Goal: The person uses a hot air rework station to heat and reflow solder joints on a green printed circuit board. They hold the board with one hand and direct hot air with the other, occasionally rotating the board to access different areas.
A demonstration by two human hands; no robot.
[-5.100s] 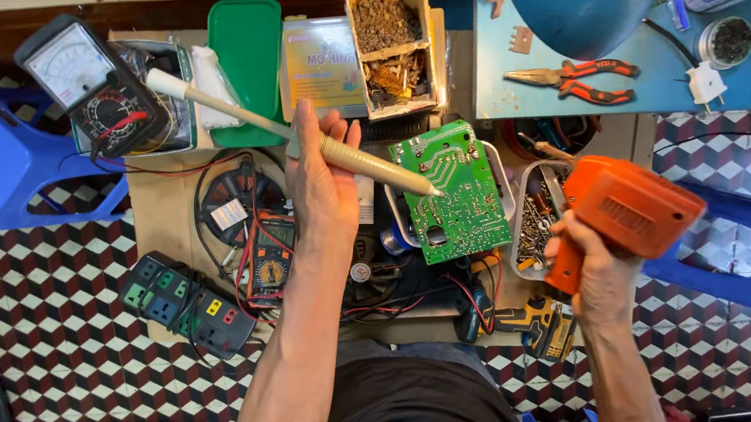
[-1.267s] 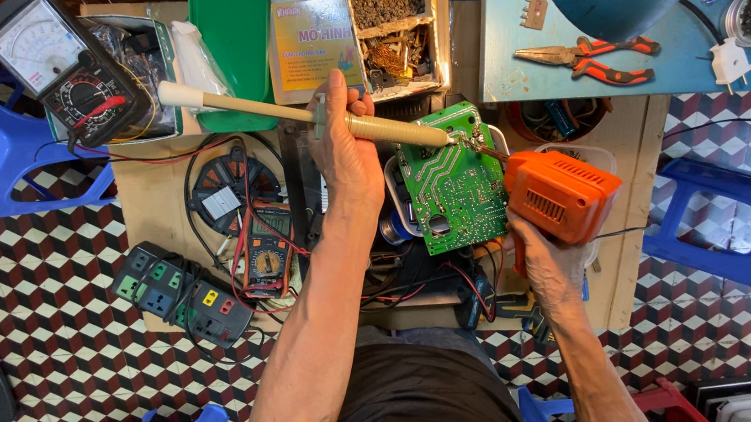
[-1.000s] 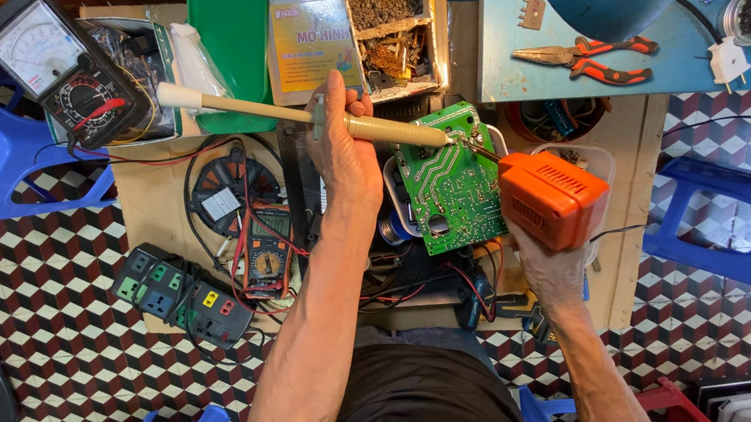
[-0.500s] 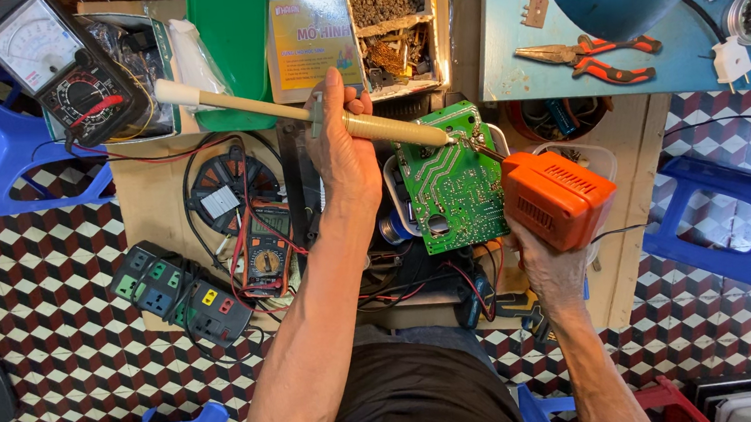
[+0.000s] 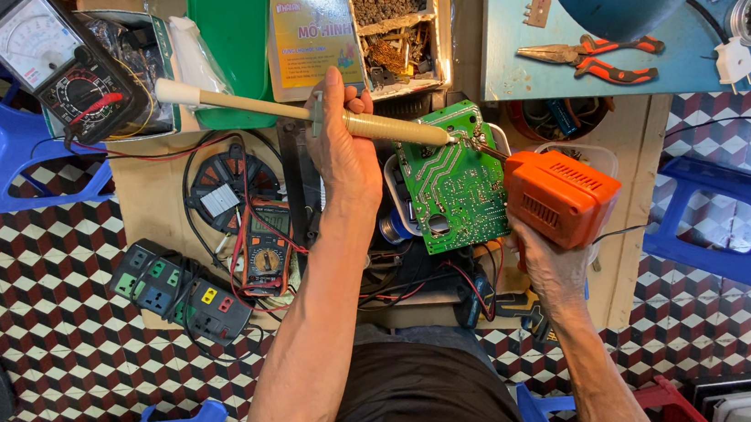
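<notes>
A green circuit board (image 5: 449, 179) lies tilted on a white tray at the middle of the low bench. My left hand (image 5: 342, 150) grips a long cream-handled solder sucker (image 5: 293, 116), whose tip rests on the board's upper right corner. My right hand (image 5: 553, 263) holds an orange soldering gun (image 5: 562, 195) from below. Its thin metal tip (image 5: 477, 144) points at the same corner, next to the sucker's tip.
An analog meter (image 5: 58, 63) sits far left, a digital multimeter (image 5: 267, 254) and a power strip (image 5: 179, 291) lie left of my arm. Red pliers (image 5: 595, 57) rest on the blue top at right. Blue stools (image 5: 744, 221) flank the bench. A box of scrap parts (image 5: 389, 17) stands behind.
Five seconds ago the orange soldering gun was held lower right, away from the board. It has since come up so its tip meets the board's corner. The left hand barely moved.
</notes>
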